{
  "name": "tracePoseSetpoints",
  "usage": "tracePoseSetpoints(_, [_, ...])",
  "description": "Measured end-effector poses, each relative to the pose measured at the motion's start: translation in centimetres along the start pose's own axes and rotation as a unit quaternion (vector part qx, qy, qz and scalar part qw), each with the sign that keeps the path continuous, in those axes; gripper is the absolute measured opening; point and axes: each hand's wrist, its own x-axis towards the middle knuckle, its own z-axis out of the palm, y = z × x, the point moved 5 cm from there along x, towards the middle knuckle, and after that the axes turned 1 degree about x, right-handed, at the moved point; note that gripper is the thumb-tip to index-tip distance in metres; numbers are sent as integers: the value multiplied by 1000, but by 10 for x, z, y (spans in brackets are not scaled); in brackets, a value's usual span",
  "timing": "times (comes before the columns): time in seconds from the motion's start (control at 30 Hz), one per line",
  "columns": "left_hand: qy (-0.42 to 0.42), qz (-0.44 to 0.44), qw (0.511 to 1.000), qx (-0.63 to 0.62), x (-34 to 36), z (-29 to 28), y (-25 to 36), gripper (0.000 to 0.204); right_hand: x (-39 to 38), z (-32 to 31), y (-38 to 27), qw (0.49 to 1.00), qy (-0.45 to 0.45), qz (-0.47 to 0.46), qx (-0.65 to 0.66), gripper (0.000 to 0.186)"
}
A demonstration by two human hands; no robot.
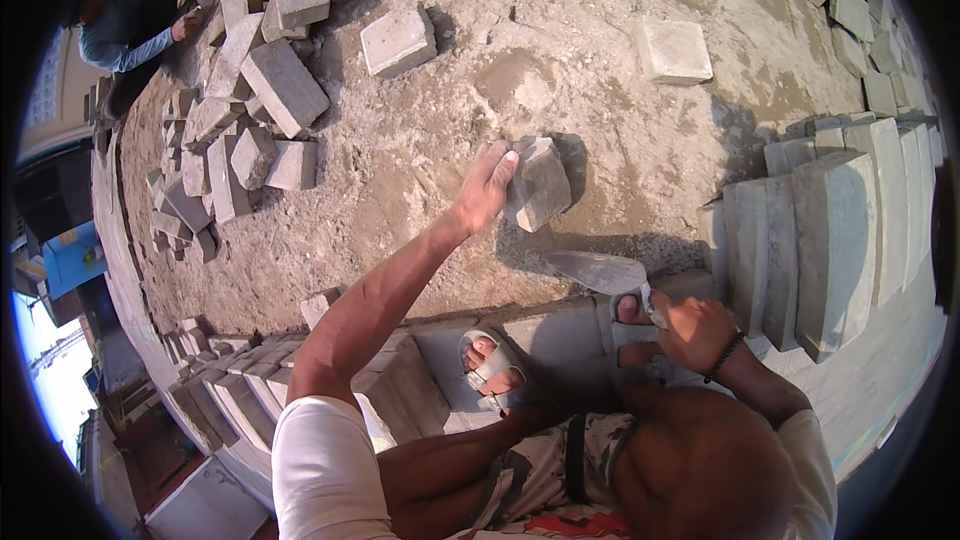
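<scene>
In the head view my left hand (486, 184) grips the near left side of a rough grey block (538, 188) lying on the sandy ground. My right hand (696, 328), lower right beside my foot, is closed on the handle of a trowel (592, 268). The trowel's flat blade points left, below the block and apart from it. My sandalled feet (490, 370) are on grey blocks at the near edge of the dirt, the right one partly hidden by my right hand.
Loose pavers (283, 90) are piled at the upper left, with more scattered across the back (398, 42). Stacked slabs (835, 250) stand close on my right, and rows of pavers (225, 390) line the lower left. Another person (125, 45) crouches at the upper left edge.
</scene>
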Motion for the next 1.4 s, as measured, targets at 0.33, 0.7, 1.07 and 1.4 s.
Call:
tracePoseSetpoints(0.33, [-30, 2, 991, -129, 7, 5, 1, 51, 16, -22, -10, 989, 110, 8, 103, 39])
tracePoseSetpoints(0.7, [-34, -38, 990, -132, 4, 3, -7, 61, 7, -1, -5, 999, -26, 13, 28, 44])
tracePoseSetpoints(1.07, [92, -68, 978, -175, -22, 14, 19, 100, 20, 4, 26, 954, 185, 52, 229, 48])
tracePoseSetpoints(1.4, [108, 63, 992, 7, -35, 4, 65, 121, 9, -19, -18, 972, 142, -42, 184, 40])
